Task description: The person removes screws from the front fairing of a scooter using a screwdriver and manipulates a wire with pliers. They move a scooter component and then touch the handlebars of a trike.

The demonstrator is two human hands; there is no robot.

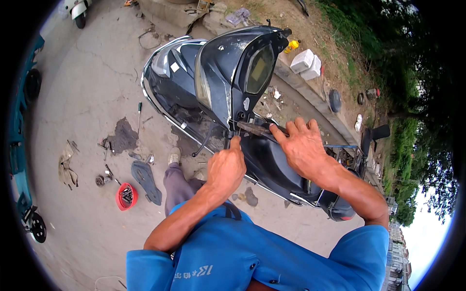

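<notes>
A dark electric scooter (272,150) stands across in front of me. Its front cowl (221,63), scuffed and loose-looking, is tilted up with the display panel (259,70) facing up. My right hand (306,150) is closed around worn, dark pliers (255,129), whose jaws reach the lower end of the cowl. My left hand (226,167) is closed just below the jaws, its thumb and fingers pressed around a small dark part at the handlebar; what exactly it grips is hidden. A brake lever (205,140) sticks out left of that hand.
On the ground at left lie a screwdriver (140,109), a red bowl (126,196) of metal parts, a grey floor mat (145,182) and a rag (67,164). A teal vehicle (18,160) stands at far left. Beyond the scooter runs a kerb (315,104) with white foam boxes (302,61).
</notes>
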